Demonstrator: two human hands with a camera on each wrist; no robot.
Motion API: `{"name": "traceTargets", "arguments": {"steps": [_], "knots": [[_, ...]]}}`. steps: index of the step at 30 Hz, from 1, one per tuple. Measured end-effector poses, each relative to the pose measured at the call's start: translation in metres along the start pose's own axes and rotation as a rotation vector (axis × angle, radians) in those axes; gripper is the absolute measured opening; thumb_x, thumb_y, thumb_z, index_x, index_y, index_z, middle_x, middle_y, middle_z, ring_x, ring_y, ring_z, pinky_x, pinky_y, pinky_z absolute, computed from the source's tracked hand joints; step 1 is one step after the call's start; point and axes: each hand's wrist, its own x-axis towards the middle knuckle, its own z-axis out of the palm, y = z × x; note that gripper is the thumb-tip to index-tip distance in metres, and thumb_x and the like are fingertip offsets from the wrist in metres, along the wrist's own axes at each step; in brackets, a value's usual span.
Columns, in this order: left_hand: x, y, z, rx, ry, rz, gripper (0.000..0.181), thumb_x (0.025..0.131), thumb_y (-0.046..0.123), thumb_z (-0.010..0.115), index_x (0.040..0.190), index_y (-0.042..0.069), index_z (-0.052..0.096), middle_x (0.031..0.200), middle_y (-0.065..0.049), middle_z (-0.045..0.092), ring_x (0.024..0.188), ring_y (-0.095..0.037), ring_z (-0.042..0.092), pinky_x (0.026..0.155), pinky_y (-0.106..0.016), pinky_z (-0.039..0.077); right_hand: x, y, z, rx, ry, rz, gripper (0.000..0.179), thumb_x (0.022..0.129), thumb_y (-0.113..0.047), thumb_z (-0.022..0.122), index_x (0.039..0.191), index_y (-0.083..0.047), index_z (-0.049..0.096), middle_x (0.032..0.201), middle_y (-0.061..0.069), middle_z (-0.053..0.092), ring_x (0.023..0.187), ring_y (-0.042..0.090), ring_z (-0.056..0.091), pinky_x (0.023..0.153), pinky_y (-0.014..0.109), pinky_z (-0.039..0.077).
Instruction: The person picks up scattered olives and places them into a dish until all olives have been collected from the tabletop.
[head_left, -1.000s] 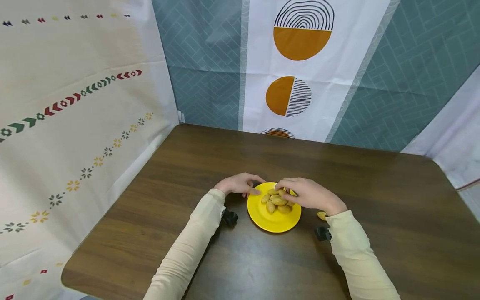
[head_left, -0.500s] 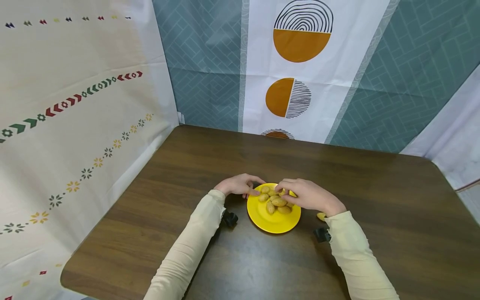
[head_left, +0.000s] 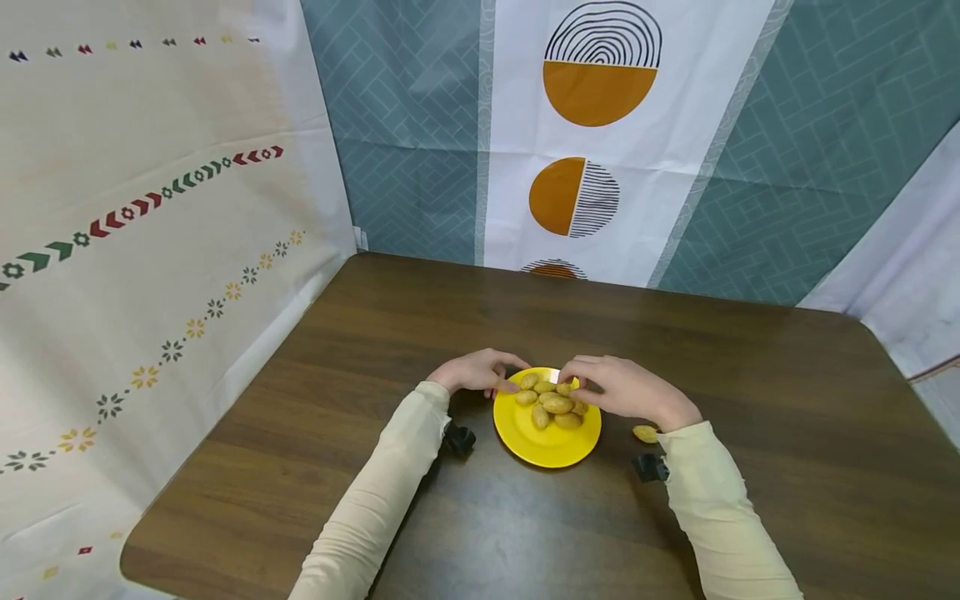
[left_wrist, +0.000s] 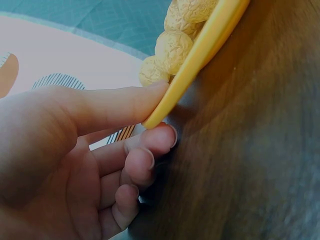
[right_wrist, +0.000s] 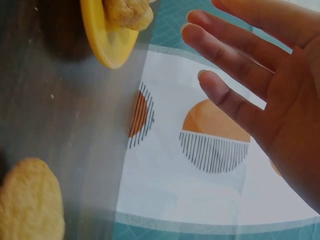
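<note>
Several small, wrinkled, yellow-brown potatoes [head_left: 556, 403] are heaped on a round yellow plate [head_left: 542, 451]. My left hand [head_left: 480, 370] pinches the plate's left rim. In the left wrist view, the thumb [left_wrist: 120, 106] lies on top of the rim, with curled fingers below it. Over the plate's right far side hovers my right hand [head_left: 626, 390], its fingertips close to the potatoes. The right wrist view shows its fingers [right_wrist: 232, 62] fairly straight and apart from the plate; the thumb is out of that view.
One loose potato [head_left: 645, 433] lies on the brown wooden table [head_left: 787, 433], right of the plate and near my right wrist. Patterned cloths hang behind the table [head_left: 420, 167] and along its left side [head_left: 150, 292].
Potatoes at the plate's far left have shifted, and one more shows there. My right hand has drawn slightly right, away from the heap. My left hand stays at the rim.
</note>
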Motion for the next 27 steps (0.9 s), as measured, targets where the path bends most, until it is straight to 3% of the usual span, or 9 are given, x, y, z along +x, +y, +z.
{"name": "traceTargets", "arguments": {"steps": [18,27], "knots": [[0.001,-0.001,0.0,0.013,0.01,0.0,0.047,0.091,0.027,0.067,0.136,0.021,0.056,0.064,-0.001,0.053,0.055,-0.014,0.049,0.059,-0.022,0.045,-0.028,0.012,-0.009,-0.127,-0.011,0.047,0.029,0.085,-0.01,0.073,0.112,-0.014,0.066,0.1,-0.002,0.068,0.079,0.006,0.059,0.072,0.025,0.053],[0.0,0.001,0.0,0.012,0.003,0.005,0.047,0.092,0.026,0.066,0.137,0.02,0.055,0.064,-0.001,0.053,0.055,-0.014,0.049,0.059,-0.022,0.045,-0.051,0.022,-0.005,-0.079,-0.103,0.137,0.041,0.086,-0.015,0.072,0.125,-0.016,0.057,0.111,0.002,0.065,0.087,0.011,0.058,0.065,0.021,0.048]]}}
